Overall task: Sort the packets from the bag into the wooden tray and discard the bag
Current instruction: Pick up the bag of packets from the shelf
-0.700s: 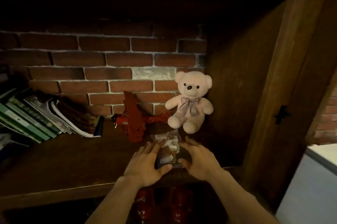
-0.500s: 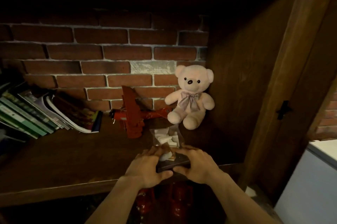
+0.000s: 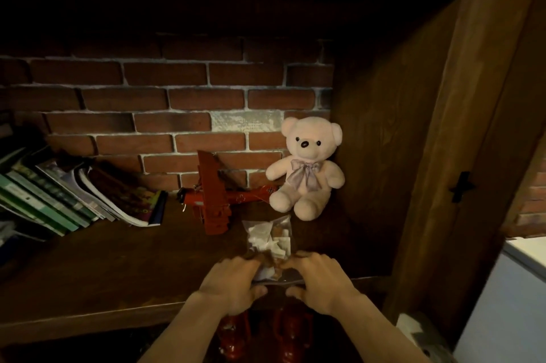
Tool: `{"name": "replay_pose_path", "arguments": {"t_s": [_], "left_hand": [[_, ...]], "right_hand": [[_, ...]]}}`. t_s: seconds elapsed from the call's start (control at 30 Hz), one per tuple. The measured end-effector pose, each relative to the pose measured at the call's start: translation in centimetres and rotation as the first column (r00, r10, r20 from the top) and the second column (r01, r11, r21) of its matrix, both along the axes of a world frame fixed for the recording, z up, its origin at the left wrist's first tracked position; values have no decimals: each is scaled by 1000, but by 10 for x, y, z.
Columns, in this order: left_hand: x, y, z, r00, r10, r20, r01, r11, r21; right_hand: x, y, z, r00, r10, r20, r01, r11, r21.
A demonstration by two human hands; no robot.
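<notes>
A clear plastic bag (image 3: 268,240) with several white and brown packets inside lies on the dark wooden shelf (image 3: 103,268), in front of the teddy bear. My left hand (image 3: 232,285) and my right hand (image 3: 317,283) grip the bag's near end from either side, fingers curled over it at the shelf's front edge. The near part of the bag is hidden under my fingers. No wooden tray is in view.
A cream teddy bear (image 3: 307,169) sits in the shelf's back right corner, with a red toy plane (image 3: 214,195) to its left. Leaning books (image 3: 68,197) fill the left. A brick wall (image 3: 177,102) backs the shelf; a wooden post (image 3: 461,155) stands on the right. Red objects (image 3: 266,336) sit below.
My hands went from open around the bag to gripping its near end. They have drawn slightly toward the shelf's front edge, and the view shifted a little.
</notes>
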State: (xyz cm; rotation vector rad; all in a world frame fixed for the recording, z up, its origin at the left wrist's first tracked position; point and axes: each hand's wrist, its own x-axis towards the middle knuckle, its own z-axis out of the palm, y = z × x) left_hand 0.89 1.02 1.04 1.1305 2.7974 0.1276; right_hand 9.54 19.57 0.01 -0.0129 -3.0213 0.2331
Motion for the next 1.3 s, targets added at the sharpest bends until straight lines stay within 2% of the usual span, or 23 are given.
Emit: {"name": "replay_pose_path", "arguments": {"t_s": [0.13,0.27,0.5,0.63,1.0,1.3], "left_hand": [[11,-4,14,1000,-25,-5,25,1000,9],[26,-9,24,998,-64,11,62,993,97],[52,-18,38,998,-42,-37,49,977,209],[62,-20,60,998,-15,-62,32,957,288],[90,-20,134,950,66,-304,55,926,374],[110,-25,196,916,105,-387,95,881,464]], "right_hand": [[8,3,12,1000,19,-9,-19,1000,-15],[20,2,21,998,31,-54,-32,999,-5],[46,-6,27,995,30,-91,-37,997,-74],[60,-10,40,984,44,-171,-57,996,-71],[83,-5,108,927,-1,-374,-37,995,-96],[103,5,186,868,-106,-485,-27,965,-259]]}}
